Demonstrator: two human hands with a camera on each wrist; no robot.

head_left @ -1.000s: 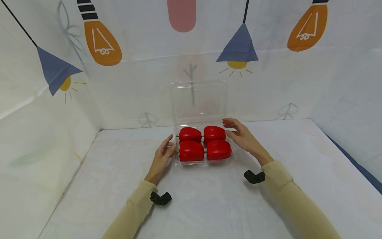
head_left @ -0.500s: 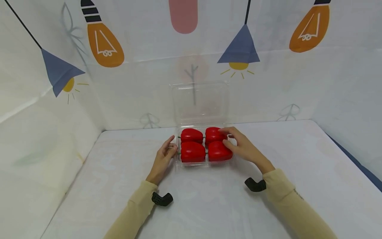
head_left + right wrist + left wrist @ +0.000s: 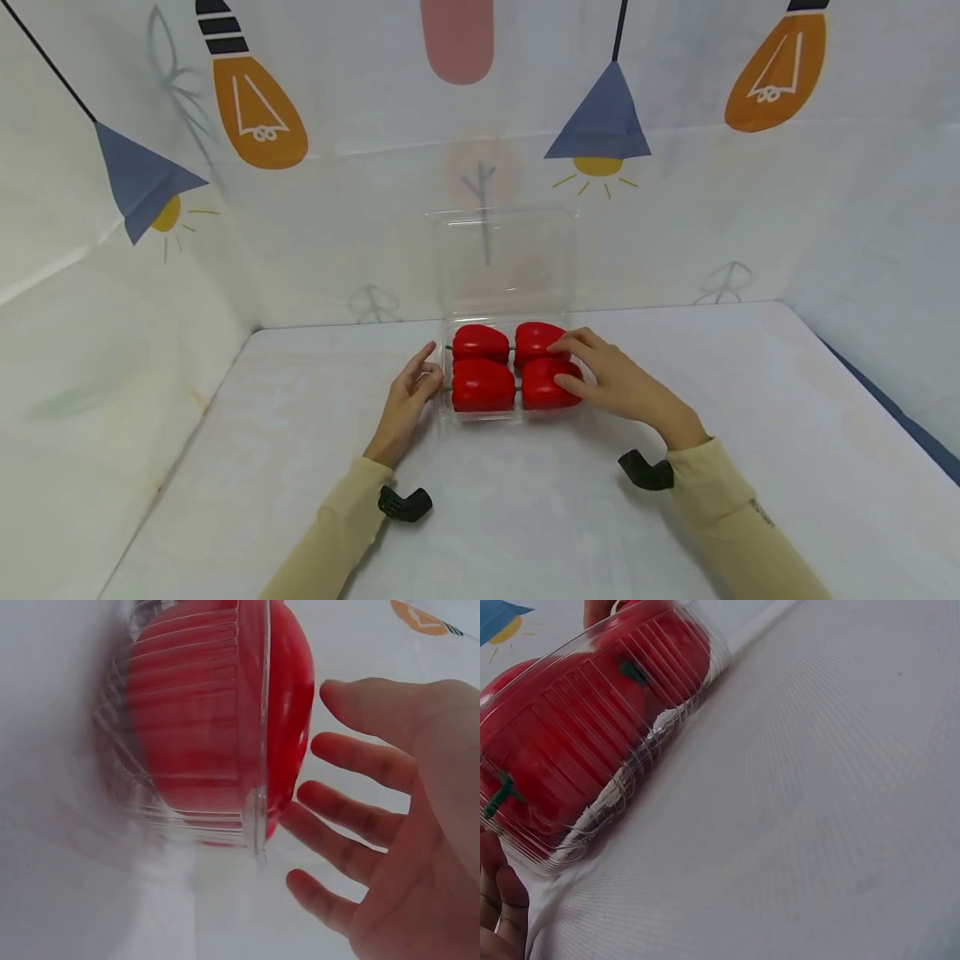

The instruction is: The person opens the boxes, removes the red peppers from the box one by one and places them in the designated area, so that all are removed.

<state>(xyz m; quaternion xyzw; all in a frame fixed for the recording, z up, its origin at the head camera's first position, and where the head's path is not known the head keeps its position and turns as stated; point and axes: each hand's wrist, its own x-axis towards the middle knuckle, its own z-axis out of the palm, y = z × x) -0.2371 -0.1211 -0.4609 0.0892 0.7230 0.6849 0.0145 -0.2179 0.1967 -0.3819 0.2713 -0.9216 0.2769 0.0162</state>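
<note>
One clear plastic box (image 3: 487,416) stands on the white table (image 3: 480,508), its transparent lid (image 3: 504,258) raised upright at the far edge. Contents: four red peppers, laid on their sides in two rows of two. The far left pepper (image 3: 480,342) and far right pepper (image 3: 538,340) make up the far row; the near left pepper (image 3: 483,386) and near right pepper (image 3: 542,387) make up the near row. Where visible, the green stems (image 3: 502,796) point to the left.

The right hand (image 3: 622,379) is at the right end of the box, over the near right pepper. It is released — the right wrist view shows the fingers parted and extended, none wrapped around anything. Whether every fingertip clears the pepper cannot be told.

The left hand (image 3: 403,408) is just beside the box's left wall, fingers loosely bent, grasping nothing. Its fingertips lie close to the box's near left corner in the left wrist view; actual contact cannot be confirmed. Each forearm wears a pale yellow sleeve (image 3: 330,529), with a black device (image 3: 405,504) at the wrist.
</note>
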